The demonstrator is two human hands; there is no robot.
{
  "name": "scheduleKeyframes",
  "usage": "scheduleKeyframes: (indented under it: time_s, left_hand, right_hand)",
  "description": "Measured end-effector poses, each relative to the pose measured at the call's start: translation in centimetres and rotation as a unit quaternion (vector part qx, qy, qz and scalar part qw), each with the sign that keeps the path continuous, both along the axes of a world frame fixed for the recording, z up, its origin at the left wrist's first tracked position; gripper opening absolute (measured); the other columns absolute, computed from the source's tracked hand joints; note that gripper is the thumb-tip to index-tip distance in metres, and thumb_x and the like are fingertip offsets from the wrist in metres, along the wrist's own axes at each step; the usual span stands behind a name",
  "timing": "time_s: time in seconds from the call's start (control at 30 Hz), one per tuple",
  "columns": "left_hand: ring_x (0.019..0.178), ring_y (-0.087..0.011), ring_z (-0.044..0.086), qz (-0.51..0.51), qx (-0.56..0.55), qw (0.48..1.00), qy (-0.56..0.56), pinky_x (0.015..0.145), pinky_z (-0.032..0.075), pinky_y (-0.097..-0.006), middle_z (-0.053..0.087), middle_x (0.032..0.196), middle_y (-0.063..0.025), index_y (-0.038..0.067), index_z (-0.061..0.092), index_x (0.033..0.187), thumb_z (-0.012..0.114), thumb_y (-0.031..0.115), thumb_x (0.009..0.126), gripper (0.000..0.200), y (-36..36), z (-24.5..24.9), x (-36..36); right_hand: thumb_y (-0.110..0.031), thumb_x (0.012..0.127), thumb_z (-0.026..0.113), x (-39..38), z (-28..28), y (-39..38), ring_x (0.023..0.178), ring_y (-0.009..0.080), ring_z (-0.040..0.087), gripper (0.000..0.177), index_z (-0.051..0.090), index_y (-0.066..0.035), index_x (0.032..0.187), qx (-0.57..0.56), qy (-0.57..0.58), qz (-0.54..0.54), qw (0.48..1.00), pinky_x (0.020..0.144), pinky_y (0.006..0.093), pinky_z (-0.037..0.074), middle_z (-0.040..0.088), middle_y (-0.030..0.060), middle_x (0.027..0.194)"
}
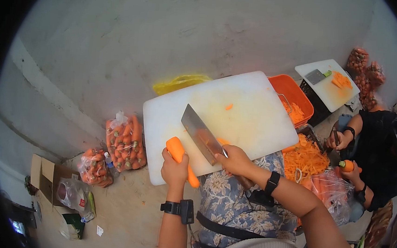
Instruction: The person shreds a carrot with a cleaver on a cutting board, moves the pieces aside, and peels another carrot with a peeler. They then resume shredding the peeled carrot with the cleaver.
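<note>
My left hand grips a peeled carrot, its thick end pointing up and away and its thin end below the fist. In my right hand is the handle of a cleaver, whose broad blade slants up and left above the white cutting board. Blade and carrot are apart. A small carrot piece lies on the far half of the board. Another orange piece shows just beyond the cleaver, partly hidden by it.
Bags of carrots stand left of the board, near a cardboard box. To the right are an orange bin, a heap of carrot peelings and a second board with another cleaver. A co-worker there holds a carrot and a tool.
</note>
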State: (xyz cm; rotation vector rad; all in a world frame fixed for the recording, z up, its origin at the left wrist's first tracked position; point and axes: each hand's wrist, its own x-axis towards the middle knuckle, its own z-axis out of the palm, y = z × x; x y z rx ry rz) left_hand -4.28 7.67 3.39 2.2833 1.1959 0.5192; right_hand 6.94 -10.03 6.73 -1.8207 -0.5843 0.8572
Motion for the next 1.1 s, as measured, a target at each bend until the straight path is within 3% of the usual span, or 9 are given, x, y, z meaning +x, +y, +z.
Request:
scheduleKeyframes:
  time_s: [0.47, 0.57, 0.67, 0.73, 0.87, 0.93, 0.97, 1.03, 1.1]
  left_hand:
    - [0.078, -0.0391, 0.067, -0.059, -0.005, 0.998, -0.028, 0.072, 0.052, -0.0442, 0.069, 0.087, -0.0201, 0.013, 0.017, 0.152, 0.061, 0.038, 0.082, 0.086, -0.2, 1.3, -0.1]
    - [0.091, -0.0405, 0.066, -0.054, -0.041, 0.997, -0.039, 0.079, 0.051, -0.0441, 0.067, 0.102, -0.0243, 0.011, 0.019, 0.150, 0.063, 0.037, 0.083, 0.084, -0.7, 1.2, 0.5]
    - [0.075, -0.0358, 0.068, -0.054, -0.021, 0.997, -0.057, 0.068, 0.054, -0.0406, 0.068, 0.090, -0.0236, 0.006, 0.019, 0.148, 0.064, 0.032, 0.084, 0.082, -1.6, 0.9, 1.9]
    - [0.077, -0.0385, 0.067, -0.060, -0.179, 0.979, -0.073, 0.069, 0.052, -0.0442, 0.068, 0.086, -0.0231, 0.004, 0.020, 0.145, 0.064, 0.031, 0.086, 0.079, -2.9, 3.1, 2.5]
    - [0.076, -0.0361, 0.067, -0.057, -0.239, 0.965, -0.096, 0.069, 0.052, -0.0443, 0.067, 0.082, -0.0214, 0.003, 0.022, 0.144, 0.063, 0.031, 0.088, 0.075, -3.9, 2.5, 3.4]
    - [0.075, -0.0335, 0.067, -0.075, -0.069, 0.993, -0.057, 0.068, 0.053, -0.0443, 0.067, 0.086, -0.0190, 0.003, 0.027, 0.142, 0.066, 0.034, 0.087, 0.075, -3.3, 1.0, 3.8]
    - [0.075, -0.0335, 0.067, -0.071, -0.072, 0.993, -0.059, 0.068, 0.053, -0.0443, 0.067, 0.086, -0.0190, 0.003, 0.027, 0.142, 0.066, 0.034, 0.087, 0.075, -3.2, 1.2, 3.7]
    - [0.097, -0.0343, 0.064, -0.093, 0.031, 0.991, 0.088, 0.079, 0.052, -0.0437, 0.062, 0.110, -0.0217, 0.008, 0.035, 0.141, 0.074, 0.038, 0.078, 0.080, -2.8, 4.1, 2.7]
    - [0.109, -0.0352, 0.057, -0.149, 0.112, 0.981, 0.047, 0.086, 0.050, -0.0439, 0.056, 0.121, -0.0212, 0.011, 0.041, 0.138, 0.079, 0.037, 0.072, 0.079, -2.1, 4.7, 1.6]
  right_hand:
    - [-0.019, 0.093, 0.057, 6.7, -1.6, -10.3, 0.042, 0.0113, 0.048, 0.022, 0.050, 0.001, 0.100, 0.021, 0.049, -0.266, 0.962, 0.037, 0.0282, 0.044, 0.050, 0.0033, 0.061]
    - [-0.018, 0.093, 0.058, 6.4, -2.1, -15.1, 0.042, 0.0112, 0.048, 0.021, 0.050, 0.000, 0.100, 0.020, 0.042, -0.312, 0.949, 0.037, 0.0280, 0.043, 0.050, 0.0028, 0.061]
    - [-0.018, 0.093, 0.059, 5.7, -2.0, -19.7, 0.043, 0.0107, 0.048, 0.019, 0.050, -0.002, 0.099, 0.004, 0.022, -0.355, 0.934, 0.038, 0.0271, 0.042, 0.049, 0.0016, 0.060]
    - [-0.018, 0.092, 0.059, 5.0, -1.7, -22.2, 0.043, 0.0108, 0.048, 0.019, 0.050, -0.003, 0.099, -0.016, 0.001, -0.378, 0.926, 0.038, 0.0269, 0.042, 0.049, 0.0017, 0.060]
    - [-0.015, 0.092, 0.057, 3.0, -0.9, -25.2, 0.038, 0.0127, 0.049, 0.020, 0.054, 0.001, 0.104, -0.075, -0.055, -0.411, 0.907, 0.036, 0.0290, 0.042, 0.051, 0.0038, 0.058]
    - [-0.014, 0.092, 0.057, 1.4, -0.6, -25.4, 0.038, 0.0130, 0.050, 0.020, 0.054, 0.002, 0.103, -0.097, -0.099, -0.405, 0.904, 0.036, 0.0290, 0.042, 0.051, 0.0043, 0.058]
    - [-0.014, 0.091, 0.058, 0.7, -0.5, -25.1, 0.038, 0.0131, 0.050, 0.019, 0.055, 0.002, 0.101, -0.098, -0.125, -0.401, 0.902, 0.036, 0.0290, 0.042, 0.052, 0.0046, 0.058]
    - [-0.015, 0.091, 0.059, -0.3, -0.6, -24.7, 0.039, 0.0131, 0.052, 0.017, 0.057, 0.001, 0.095, -0.086, -0.139, -0.391, 0.906, 0.036, 0.0292, 0.042, 0.053, 0.0051, 0.058]
    - [-0.016, 0.091, 0.060, -0.8, 0.0, -23.7, 0.041, 0.0128, 0.052, 0.018, 0.057, 0.001, 0.094, -0.094, -0.145, -0.371, 0.912, 0.039, 0.0288, 0.042, 0.053, 0.0054, 0.059]
